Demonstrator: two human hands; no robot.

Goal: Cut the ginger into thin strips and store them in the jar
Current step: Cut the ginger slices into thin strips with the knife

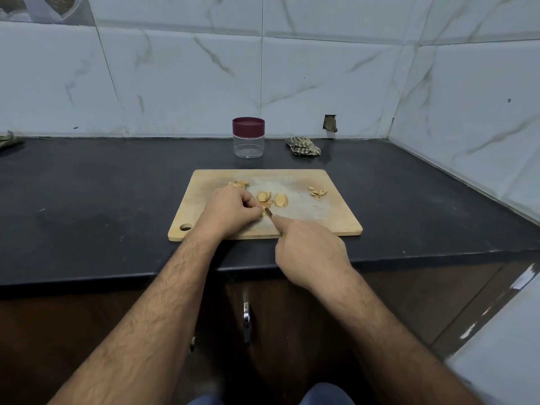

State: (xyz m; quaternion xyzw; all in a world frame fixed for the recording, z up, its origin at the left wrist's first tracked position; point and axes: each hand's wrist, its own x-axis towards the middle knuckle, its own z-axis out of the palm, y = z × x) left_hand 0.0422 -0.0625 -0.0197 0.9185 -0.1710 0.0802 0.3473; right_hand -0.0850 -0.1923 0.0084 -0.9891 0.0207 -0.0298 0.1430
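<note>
A wooden cutting board lies on the black counter. On it lie two flat ginger slices, a pile of ginger bits at the back left and peel scraps at the back right. My left hand pinches a small ginger piece with curled fingertips. My right hand grips a knife, forefinger stretched along the blade; the tip touches the ginger piece. The handle is hidden in my fist. A clear jar with a maroon lid on stands behind the board.
A crumpled checked cloth lies at the back right of the counter, near the tiled wall. Another cloth shows at the far left edge. Below the counter edge are brown cabinet doors with a metal handle.
</note>
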